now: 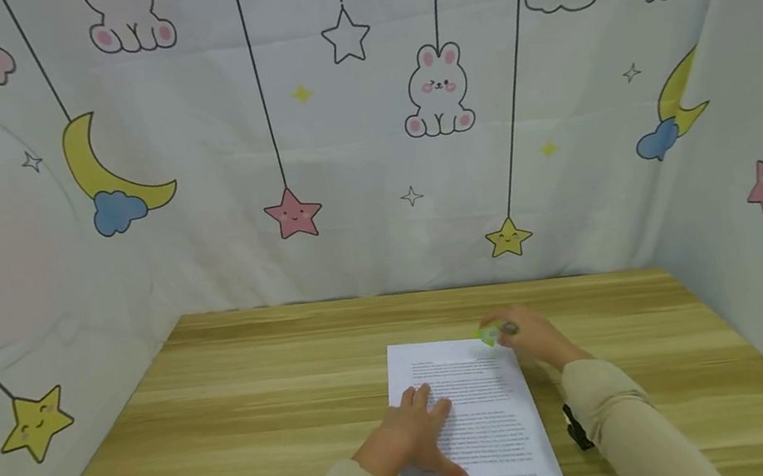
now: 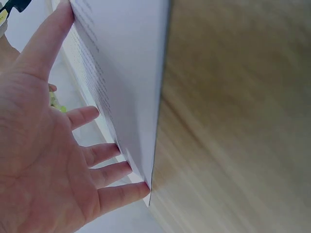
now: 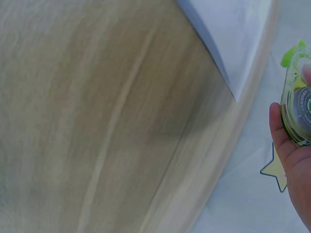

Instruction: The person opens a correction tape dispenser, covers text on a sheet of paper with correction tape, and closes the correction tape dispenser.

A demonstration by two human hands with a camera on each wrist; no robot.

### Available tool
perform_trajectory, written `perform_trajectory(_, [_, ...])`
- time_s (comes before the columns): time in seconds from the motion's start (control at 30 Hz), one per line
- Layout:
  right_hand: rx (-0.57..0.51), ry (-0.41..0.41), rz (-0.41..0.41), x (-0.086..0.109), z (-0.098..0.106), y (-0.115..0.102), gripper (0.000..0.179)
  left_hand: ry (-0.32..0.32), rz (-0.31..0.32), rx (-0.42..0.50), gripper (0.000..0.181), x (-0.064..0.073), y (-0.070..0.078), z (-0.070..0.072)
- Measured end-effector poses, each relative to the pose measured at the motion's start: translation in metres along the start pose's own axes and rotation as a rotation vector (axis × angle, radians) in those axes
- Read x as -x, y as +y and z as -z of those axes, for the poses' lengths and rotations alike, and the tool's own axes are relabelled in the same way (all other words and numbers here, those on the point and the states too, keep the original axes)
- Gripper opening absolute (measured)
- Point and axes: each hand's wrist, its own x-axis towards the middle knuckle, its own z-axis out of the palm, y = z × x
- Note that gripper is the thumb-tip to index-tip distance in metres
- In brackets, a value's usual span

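Note:
A printed sheet of paper (image 1: 489, 430) lies lengthwise on the table, its lines of text facing up. My left hand (image 1: 414, 434) rests on the left part of the sheet with fingers spread; in the left wrist view its fingertips (image 2: 141, 189) touch the page. At the sheet's far right corner, my right hand (image 1: 532, 335) holds a green, see-through correction tape (image 1: 492, 333). The right wrist view shows the correction tape (image 3: 296, 114) at the frame's edge, a round grey disc in its case, gripped between thumb and fingers. Its contact with the paper cannot be made out.
The wood-grain table (image 1: 251, 411) extends to both sides of the paper. A white cloth (image 1: 352, 150) with cartoon stars, moons and rabbits hangs behind and at both sides. A black strap piece (image 1: 577, 428) shows at the right wrist.

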Motion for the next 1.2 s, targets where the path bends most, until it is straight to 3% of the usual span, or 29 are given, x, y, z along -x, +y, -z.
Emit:
perform_trajectory(0.3, [-0.077, 0.082, 0.033, 0.004, 0.001, -0.004, 0.045, 0.021, -0.011, 0.047, 0.100, 0.001, -0.010, -0.003])
perform_trajectory(0.47, [-0.070, 0.110, 0.023, 0.004, -0.008, -0.013, 0.039, 0.024, -0.007, 0.094, 0.098, 0.001, -0.012, -0.004])
perform_trajectory(0.77, [0.058, 0.084, 0.084, 0.003, -0.024, -0.044, 0.033, 0.030, 0.003, 0.093, 0.098, 0.001, -0.014, -0.005])
perform_trajectory(1.0, [0.121, 0.042, 0.085, -0.002, -0.035, -0.054, 0.038, 0.034, -0.009, 0.062, 0.098, 0.002, -0.010, -0.008])
perform_trajectory(1.2, [0.177, 0.027, 0.136, -0.009, -0.044, -0.063, 0.037, 0.044, -0.014, 0.019, 0.098, 0.003, -0.005, -0.008])
